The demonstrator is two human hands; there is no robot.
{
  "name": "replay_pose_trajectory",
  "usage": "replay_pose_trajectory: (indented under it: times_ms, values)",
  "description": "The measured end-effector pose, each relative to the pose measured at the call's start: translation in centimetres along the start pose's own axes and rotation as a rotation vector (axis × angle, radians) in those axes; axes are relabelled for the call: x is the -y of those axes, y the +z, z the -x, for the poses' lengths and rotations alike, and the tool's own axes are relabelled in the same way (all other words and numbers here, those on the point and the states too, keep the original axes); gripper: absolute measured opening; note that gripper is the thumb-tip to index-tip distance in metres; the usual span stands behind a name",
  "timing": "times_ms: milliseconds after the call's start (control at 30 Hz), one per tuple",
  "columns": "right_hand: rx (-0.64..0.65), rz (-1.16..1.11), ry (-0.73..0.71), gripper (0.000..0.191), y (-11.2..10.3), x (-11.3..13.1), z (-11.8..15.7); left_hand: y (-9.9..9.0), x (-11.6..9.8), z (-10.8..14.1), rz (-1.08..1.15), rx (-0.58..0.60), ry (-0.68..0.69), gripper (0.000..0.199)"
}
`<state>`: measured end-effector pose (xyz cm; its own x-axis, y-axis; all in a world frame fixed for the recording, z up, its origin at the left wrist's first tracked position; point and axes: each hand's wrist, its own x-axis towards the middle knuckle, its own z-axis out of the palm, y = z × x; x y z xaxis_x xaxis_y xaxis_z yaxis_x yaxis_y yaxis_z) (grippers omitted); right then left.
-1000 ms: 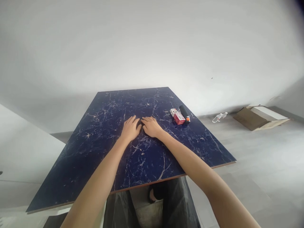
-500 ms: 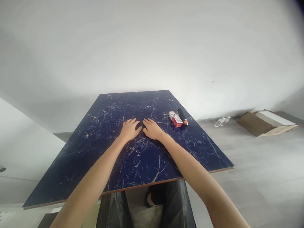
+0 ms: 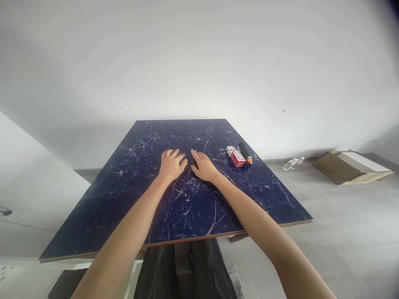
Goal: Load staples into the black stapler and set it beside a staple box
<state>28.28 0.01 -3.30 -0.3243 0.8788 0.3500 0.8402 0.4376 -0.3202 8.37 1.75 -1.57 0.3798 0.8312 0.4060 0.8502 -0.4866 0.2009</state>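
Note:
My left hand [image 3: 172,165] is over the middle of a dark blue, marble-patterned table [image 3: 187,220], palm down with its fingers spread. Beside it, a small gap away, my right hand [image 3: 204,166] rests palm down on the same surface, fingers stretched forward. Neither hand holds anything that I can see. To the right of my right hand lie a small red and white box [image 3: 237,158], a white box [image 3: 230,150] touching it, and a black cylinder with an orange part [image 3: 245,154].
A pale wall [image 3: 187,62] stands behind the table's far edge. On the grey floor to the right lie clear plastic bottles [image 3: 290,163] and an open cardboard box [image 3: 336,168]. My legs [image 3: 160,270] are under the near edge.
The view has shifted slightly, so the table sits a little further right. My left hand's fingers have lifted and spread, and the hands are slightly further apart. My legs have moved.

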Motion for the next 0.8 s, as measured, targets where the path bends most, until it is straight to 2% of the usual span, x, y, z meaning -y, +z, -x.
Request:
replay_pose_trajectory:
  times_ms: [100,233,333,400,467,533,567,600,667,700,733,800]
  values:
    - [0.079,-0.003,-0.002,0.064,0.2,-0.3,0.1,1.0,0.8,0.1,0.043,0.149,0.029,0.053]
    - [0.086,0.038,-0.027,0.051,0.3,-0.6,-0.1,1.6,0.7,-0.2,0.026,0.144,0.035,0.055]
    - [-0.080,0.064,-0.031,0.050,-1.1,-1.2,-0.4,1.0,0.7,0.0,0.035,0.023,0.033,0.047]
    - [-0.246,0.120,0.036,0.046,-3.1,-2.3,-0.3,0.0,1.3,0.7,0.048,-0.102,0.048,0.041]
    - [-0.390,0.194,0.177,0.047,-5.9,-4.3,0.1,-1.3,2.9,1.8,0.027,-0.193,0.057,0.038]
    - [-0.461,0.274,0.398,0.056,-9.0,-7.1,1.1,-2.8,5.1,3.2,-0.017,-0.284,-0.030,0.041]
    - [-0.443,0.291,0.526,0.063,-10.4,-8.7,1.6,-3.6,6.4,3.9,-0.034,-0.321,-0.093,0.047]
    - [-0.372,0.283,0.652,0.069,-11.7,-10.2,2.2,-4.3,7.7,4.4,-0.047,-0.353,-0.155,0.053]
    - [-0.093,0.202,0.818,0.069,-13.4,-13.0,3.1,-5.5,10.1,5.1,-0.050,-0.403,-0.270,0.060]
    - [0.068,0.141,0.834,0.063,-13.9,-13.9,3.3,-6.0,11.1,5.3,-0.039,-0.432,-0.333,0.062]
    - [0.167,0.108,0.834,0.056,-14.1,-14.6,3.5,-6.3,11.9,5.3,-0.024,-0.462,-0.397,0.063]
    - [0.265,0.060,0.815,0.045,-14.0,-15.0,3.3,-6.5,13.1,5.1,0.007,-0.508,-0.486,0.065]
